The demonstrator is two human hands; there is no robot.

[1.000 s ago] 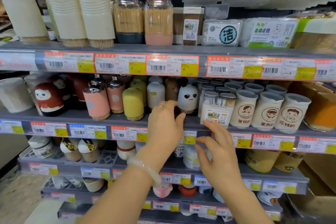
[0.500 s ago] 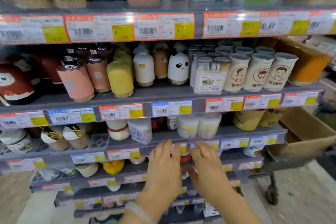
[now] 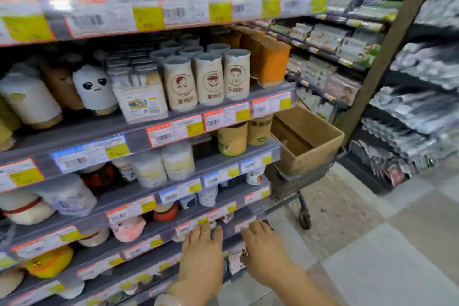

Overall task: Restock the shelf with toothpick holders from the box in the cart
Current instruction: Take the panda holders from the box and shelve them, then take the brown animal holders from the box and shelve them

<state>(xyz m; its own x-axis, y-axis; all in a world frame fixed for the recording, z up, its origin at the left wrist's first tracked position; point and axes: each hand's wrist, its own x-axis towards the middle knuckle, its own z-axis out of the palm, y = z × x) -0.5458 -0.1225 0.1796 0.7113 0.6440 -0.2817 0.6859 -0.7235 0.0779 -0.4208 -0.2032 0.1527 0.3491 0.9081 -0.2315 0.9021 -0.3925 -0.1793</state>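
Low against the shelf (image 3: 139, 131), near its bottom tiers, the left hand (image 3: 202, 253) and the right hand (image 3: 263, 251) are seen side by side, backs upward, fingers extended and relaxed; nothing is gripped by either. The fingertips of both are held at the price-label strip of a lower tier, though contact cannot be confirmed through the motion blur. A ring (image 3: 204, 233) is worn on the left hand and a pale bracelet (image 3: 167, 300) on the left wrist.

To the right of the shelf's end, a cart (image 3: 295, 182) is parked on the tiled floor (image 3: 372, 256), one wheel being visible beneath it. An open cardboard box (image 3: 315, 149) is carried in the cart, level with the third tier; its contents cannot be made out.

Toothpick holders are ranged along the shelf tiers. On the tier above the box level, a panda-faced holder (image 3: 94, 88) is set left of a clear multi-tube pack (image 3: 140, 97), which is followed to the right by three cream holders with cartoon faces (image 3: 210, 79) and an orange holder (image 3: 272, 62). On the tier below, two tan cylinders (image 3: 233, 139) are placed nearest the cart. Price labels with yellow patches (image 3: 149, 17) are fixed along every tier edge.
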